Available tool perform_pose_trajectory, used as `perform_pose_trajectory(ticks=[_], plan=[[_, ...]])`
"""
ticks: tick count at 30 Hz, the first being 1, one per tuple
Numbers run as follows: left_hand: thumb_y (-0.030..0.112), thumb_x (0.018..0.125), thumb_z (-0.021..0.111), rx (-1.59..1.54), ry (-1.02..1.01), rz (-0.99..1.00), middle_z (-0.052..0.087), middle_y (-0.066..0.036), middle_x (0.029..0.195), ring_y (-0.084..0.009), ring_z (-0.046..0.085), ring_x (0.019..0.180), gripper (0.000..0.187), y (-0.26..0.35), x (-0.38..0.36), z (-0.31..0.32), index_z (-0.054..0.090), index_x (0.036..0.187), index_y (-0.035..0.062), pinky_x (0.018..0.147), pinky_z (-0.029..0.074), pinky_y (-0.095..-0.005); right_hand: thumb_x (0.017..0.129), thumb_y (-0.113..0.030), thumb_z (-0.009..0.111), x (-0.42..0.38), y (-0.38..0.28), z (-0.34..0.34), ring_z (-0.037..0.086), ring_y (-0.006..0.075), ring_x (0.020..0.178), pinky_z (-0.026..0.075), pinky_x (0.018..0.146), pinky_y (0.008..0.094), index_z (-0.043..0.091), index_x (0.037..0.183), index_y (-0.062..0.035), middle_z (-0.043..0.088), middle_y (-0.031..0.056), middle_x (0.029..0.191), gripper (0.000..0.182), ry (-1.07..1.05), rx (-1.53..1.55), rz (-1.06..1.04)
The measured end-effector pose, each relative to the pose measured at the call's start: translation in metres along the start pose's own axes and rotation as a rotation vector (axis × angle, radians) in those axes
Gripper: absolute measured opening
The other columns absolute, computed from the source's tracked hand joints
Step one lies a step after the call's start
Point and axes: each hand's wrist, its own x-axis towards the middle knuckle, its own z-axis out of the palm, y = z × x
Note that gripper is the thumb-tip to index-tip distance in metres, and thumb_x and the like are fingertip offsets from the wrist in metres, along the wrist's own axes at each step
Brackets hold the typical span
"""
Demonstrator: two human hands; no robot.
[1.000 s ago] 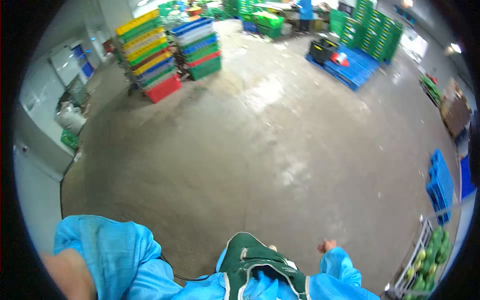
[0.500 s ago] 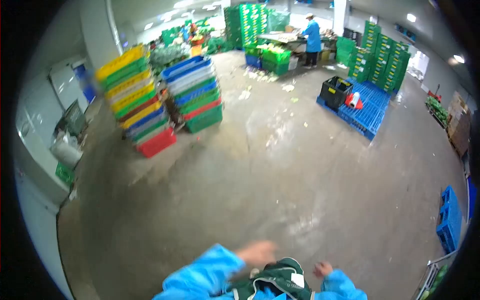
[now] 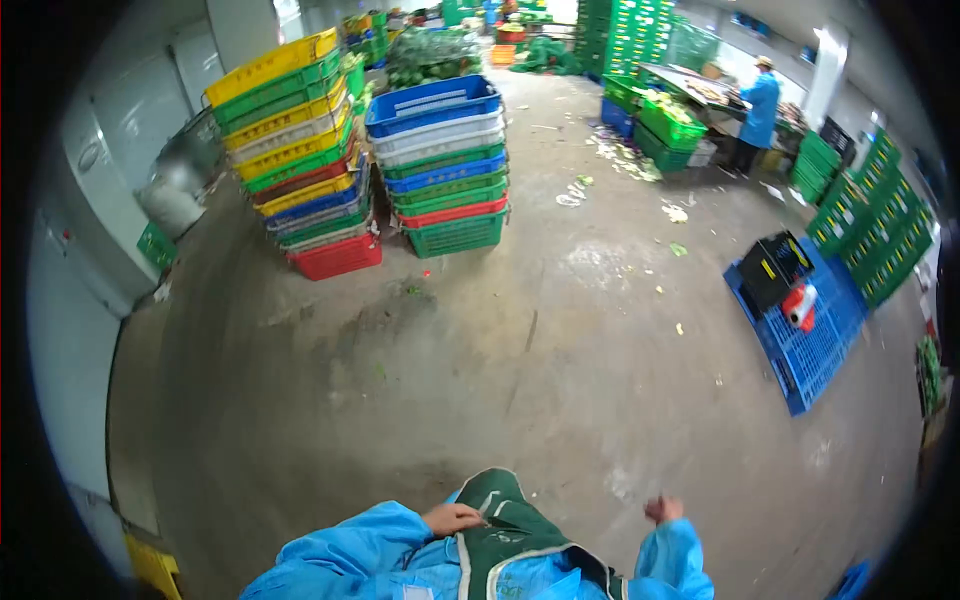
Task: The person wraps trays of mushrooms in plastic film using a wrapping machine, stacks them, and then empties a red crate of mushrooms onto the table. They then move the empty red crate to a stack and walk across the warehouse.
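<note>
Blue sleeves cover both arms, and a dark green apron (image 3: 515,535) hangs over the front of the body at the bottom. My left hand (image 3: 453,518) rests against the apron's left side; its fingertips meet the cloth, and whether they pinch it is too small to tell. To the right of the apron, away from it, my right hand (image 3: 664,508) hangs over the floor with its fingers curled; nothing shows in it. Ahead stand two stacks of crates, one topped with a yellow crate (image 3: 270,72), the other with a blue crate (image 3: 433,105).
Scraps lie on the wet floor (image 3: 460,350). At right, a blue pallet (image 3: 810,350) bears a black crate (image 3: 772,270), a red and white item and green crates. A person in blue (image 3: 760,108) stands at a table at the back right. A white wall (image 3: 70,350) runs along the left.
The view has turned left and moved closer to the crate stacks; the pallet now lies further right. My left hand has drawn back onto the apron.
</note>
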Motion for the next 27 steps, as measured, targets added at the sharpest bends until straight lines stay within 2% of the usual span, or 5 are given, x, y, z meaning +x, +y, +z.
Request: perform_pose_trajectory(ticks=[6,8,19,26,27], plan=[[0.03,0.085,0.059,-0.276,0.535,-0.131,0.066,-0.01,0.096,-0.0213,0.063,0.088,0.031,0.045,0.174,-0.102,0.065,0.1,0.0038,0.078,0.048,-0.0319,0.086,-0.024,0.057,0.073,-0.308,0.265,0.064,0.0252,0.076,0.052,0.06,0.0351,0.052,0.111,-0.0001,0.063,0.0168,0.092,0.035,-0.343,-0.235,-0.462],[0.028,0.086,0.057,-0.993,0.592,-0.282,0.066,-0.008,0.091,-0.0194,0.063,0.083,0.026,0.09,0.241,-0.148,0.062,0.099,0.0062,0.073,0.049,-0.0321,0.086,-0.024,0.057,0.111,-0.347,0.307,0.064,0.0239,0.076,0.052,0.062,0.0349,0.054,0.111,-0.0016,0.064,0.0154,0.091,0.034,-0.421,-0.312,-0.484],[0.03,0.089,0.052,-1.195,0.548,-0.089,0.063,-0.005,0.089,-0.017,0.061,0.08,0.024,0.242,0.56,-0.383,0.056,0.103,0.0103,0.069,0.048,-0.0318,0.086,-0.022,0.054,0.323,-0.345,0.167,0.061,0.0302,0.068,0.051,0.056,0.0401,0.053,0.101,-0.0032,0.06,0.0178,0.081,0.024,0.028,-0.437,0.393],[0.029,0.089,0.054,-1.156,0.552,-0.246,0.063,-0.005,0.091,-0.0149,0.061,0.079,0.027,0.268,0.711,-0.45,0.053,0.109,0.0105,0.067,0.048,-0.0294,0.085,-0.018,0.052,0.492,-0.464,0.229,0.056,0.0281,0.055,0.048,0.05,0.0404,0.052,0.087,-0.0022,0.055,0.0155,0.067,0.016,0.002,-0.528,0.323],[0.029,0.088,0.054,-1.098,0.572,-0.343,0.063,-0.005,0.091,-0.0152,0.061,0.079,0.028,0.273,0.719,-0.465,0.053,0.109,0.01,0.067,0.048,-0.0294,0.085,-0.018,0.052,0.54,-0.48,0.229,0.055,0.0278,0.054,0.047,0.049,0.0405,0.051,0.085,-0.002,0.054,0.0151,0.065,0.016,-0.228,-0.964,0.0]])
